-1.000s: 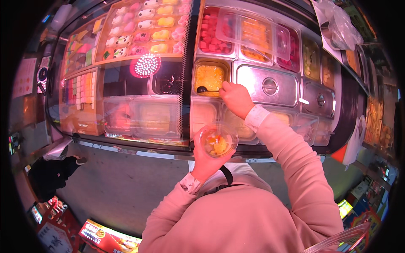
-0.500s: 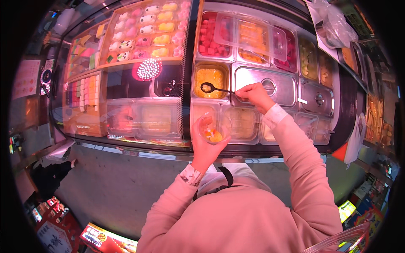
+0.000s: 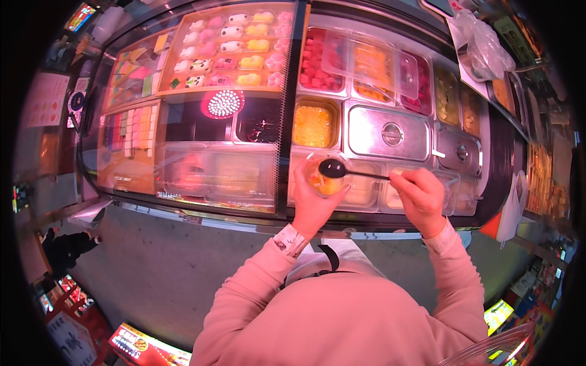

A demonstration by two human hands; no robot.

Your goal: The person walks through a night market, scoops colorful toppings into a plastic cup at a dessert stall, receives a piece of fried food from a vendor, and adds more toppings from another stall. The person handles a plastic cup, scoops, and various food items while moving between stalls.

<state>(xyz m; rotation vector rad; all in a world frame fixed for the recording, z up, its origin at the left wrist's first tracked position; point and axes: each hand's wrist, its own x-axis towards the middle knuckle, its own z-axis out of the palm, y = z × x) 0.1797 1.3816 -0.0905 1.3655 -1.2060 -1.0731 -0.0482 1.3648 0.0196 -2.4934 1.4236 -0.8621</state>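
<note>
My left hand (image 3: 313,201) is wrapped round a clear plastic cup (image 3: 337,190) holding yellow and white pieces. Closed on the thin handle of a black spoon (image 3: 332,168) is my right hand (image 3: 419,196), to the right of the cup. The spoon's bowl is turned with its rounded back up over the cup's mouth and hides part of the contents. Just beyond the cup sits a metal pan (image 3: 315,124) of yellow pieces in liquid. Beside that pan lies a steel lid (image 3: 389,132) with a round knob.
Tubs of red cubes (image 3: 320,58) and orange pieces (image 3: 372,64) stand at the back, partly under clear lids. Left of a perforated divider, a glass-covered case holds rows of small moulded sweets (image 3: 232,46). A plastic bag (image 3: 482,43) lies at the far right.
My right hand has brought the spoon from the yellow pan toward me and tipped it over the cup. The cup stays in my left hand, and the whole view has shifted slightly.
</note>
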